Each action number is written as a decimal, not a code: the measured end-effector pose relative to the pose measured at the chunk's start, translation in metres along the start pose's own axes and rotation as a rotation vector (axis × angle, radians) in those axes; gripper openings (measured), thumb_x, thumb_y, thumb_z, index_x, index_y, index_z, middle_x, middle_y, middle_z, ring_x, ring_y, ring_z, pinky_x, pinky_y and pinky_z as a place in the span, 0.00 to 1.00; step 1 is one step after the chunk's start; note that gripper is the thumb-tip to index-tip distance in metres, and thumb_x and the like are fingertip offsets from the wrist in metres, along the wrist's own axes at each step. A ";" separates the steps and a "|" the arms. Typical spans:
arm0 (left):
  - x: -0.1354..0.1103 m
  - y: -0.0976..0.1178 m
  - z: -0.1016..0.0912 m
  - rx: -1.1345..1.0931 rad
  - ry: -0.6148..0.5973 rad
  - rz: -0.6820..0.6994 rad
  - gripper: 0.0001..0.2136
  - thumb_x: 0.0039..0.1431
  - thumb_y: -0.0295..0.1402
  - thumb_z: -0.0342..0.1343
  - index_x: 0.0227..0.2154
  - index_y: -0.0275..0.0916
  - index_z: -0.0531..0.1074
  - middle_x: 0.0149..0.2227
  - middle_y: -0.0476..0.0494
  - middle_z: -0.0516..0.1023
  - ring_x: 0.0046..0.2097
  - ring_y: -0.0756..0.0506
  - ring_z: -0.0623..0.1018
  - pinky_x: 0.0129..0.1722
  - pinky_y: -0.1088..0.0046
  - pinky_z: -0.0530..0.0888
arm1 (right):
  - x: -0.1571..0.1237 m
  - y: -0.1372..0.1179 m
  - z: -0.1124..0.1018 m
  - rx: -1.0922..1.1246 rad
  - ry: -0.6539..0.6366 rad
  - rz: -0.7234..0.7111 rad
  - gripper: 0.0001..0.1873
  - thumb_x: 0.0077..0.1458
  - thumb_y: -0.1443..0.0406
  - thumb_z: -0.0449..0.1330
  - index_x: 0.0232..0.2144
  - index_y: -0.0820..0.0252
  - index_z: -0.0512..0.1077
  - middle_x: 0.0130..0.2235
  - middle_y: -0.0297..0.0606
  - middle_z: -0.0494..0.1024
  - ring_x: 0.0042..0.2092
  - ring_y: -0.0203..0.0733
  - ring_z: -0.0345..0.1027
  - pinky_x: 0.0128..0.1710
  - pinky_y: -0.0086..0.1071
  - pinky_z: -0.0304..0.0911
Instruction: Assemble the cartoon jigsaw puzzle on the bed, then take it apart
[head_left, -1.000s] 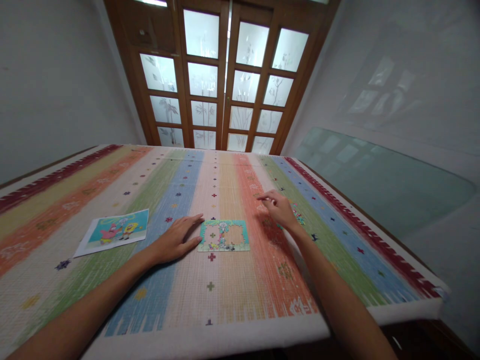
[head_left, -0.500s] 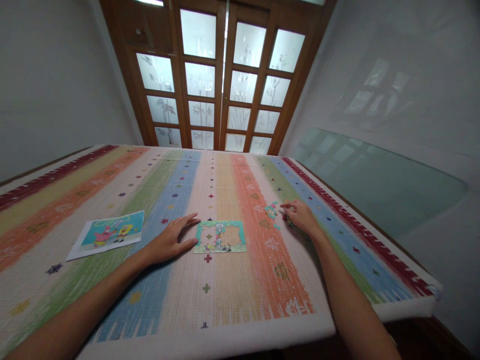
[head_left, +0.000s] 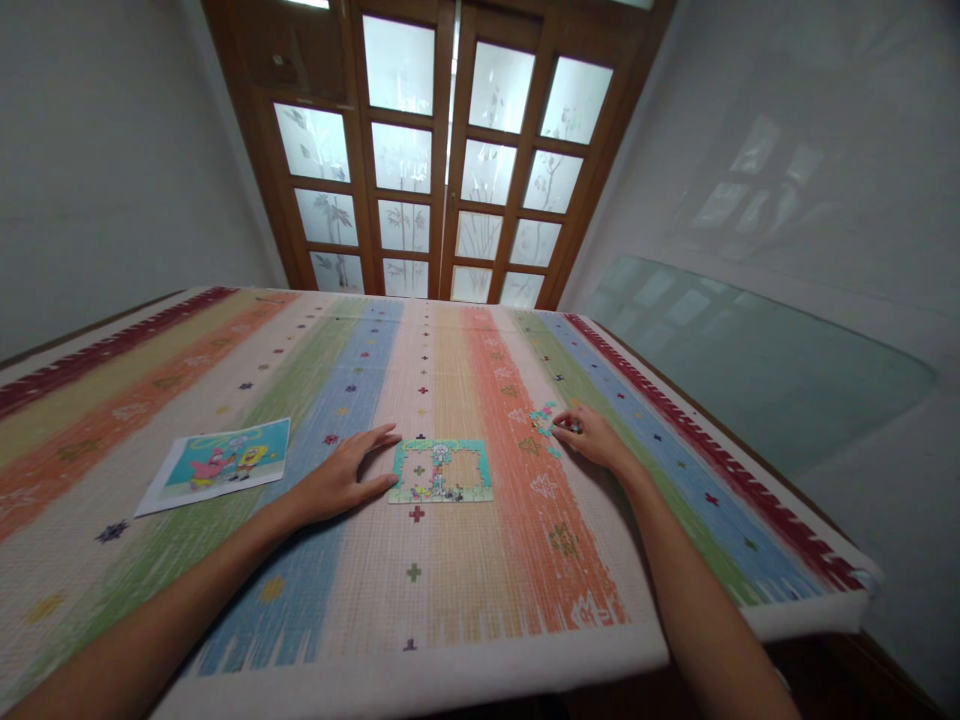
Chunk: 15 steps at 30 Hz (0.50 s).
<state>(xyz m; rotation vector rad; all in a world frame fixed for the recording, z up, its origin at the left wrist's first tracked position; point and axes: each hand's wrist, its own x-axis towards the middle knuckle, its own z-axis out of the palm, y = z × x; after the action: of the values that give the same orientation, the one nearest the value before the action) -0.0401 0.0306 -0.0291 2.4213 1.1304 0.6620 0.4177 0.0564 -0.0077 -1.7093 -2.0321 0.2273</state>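
Note:
A partly assembled jigsaw puzzle (head_left: 481, 470) lies flat on the cloth, its teal border joined, with a cartoon figure down the middle and two gaps where the cloth shows through. My left hand (head_left: 351, 472) rests at its left edge, fingers and thumb spread apart, with nothing held. To the right is a small heap of loose puzzle pieces (head_left: 541, 415). My right hand (head_left: 589, 436) is at the heap's right side, thumb and fingers pinched together on what looks like a puzzle piece, mostly hidden by the fingers.
A printed cartoon picture (head_left: 225, 462) lies on the left of the table. The striped tablecloth (head_left: 457, 590) covers the table to its front edge. Beyond stand wooden doors with frosted panes (head_left: 405, 160); a glass panel (head_left: 750, 350) leans by the right wall.
My right hand has drawn its extended index finger in from the pieces, and its fingers now close in a pinch. My left hand stays by the puzzle.

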 end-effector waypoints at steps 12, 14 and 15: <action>0.002 0.007 -0.002 0.033 0.078 0.221 0.11 0.68 0.39 0.53 0.47 0.41 0.74 0.55 0.38 0.75 0.56 0.39 0.75 0.57 0.56 0.72 | -0.002 -0.005 0.001 0.104 0.025 0.023 0.05 0.47 0.65 0.64 0.29 0.57 0.79 0.31 0.40 0.81 0.32 0.44 0.72 0.37 0.35 0.66; 0.002 0.009 -0.003 0.041 0.083 0.251 0.08 0.69 0.38 0.53 0.41 0.41 0.75 0.53 0.39 0.76 0.54 0.40 0.76 0.56 0.56 0.73 | -0.003 -0.005 0.001 0.120 0.025 0.022 0.04 0.46 0.64 0.65 0.28 0.57 0.77 0.31 0.39 0.81 0.32 0.43 0.72 0.36 0.35 0.66; 0.002 0.010 -0.003 0.046 0.086 0.262 0.08 0.69 0.37 0.53 0.40 0.41 0.75 0.52 0.39 0.76 0.53 0.40 0.76 0.55 0.57 0.73 | -0.003 -0.005 0.001 0.136 0.028 0.026 0.04 0.46 0.63 0.65 0.27 0.57 0.77 0.31 0.39 0.81 0.31 0.43 0.71 0.35 0.34 0.66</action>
<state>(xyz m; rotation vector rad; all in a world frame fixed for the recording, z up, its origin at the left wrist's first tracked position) -0.0345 0.0270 -0.0209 2.6286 0.8752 0.8363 0.4131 0.0527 -0.0074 -1.6465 -1.9292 0.3402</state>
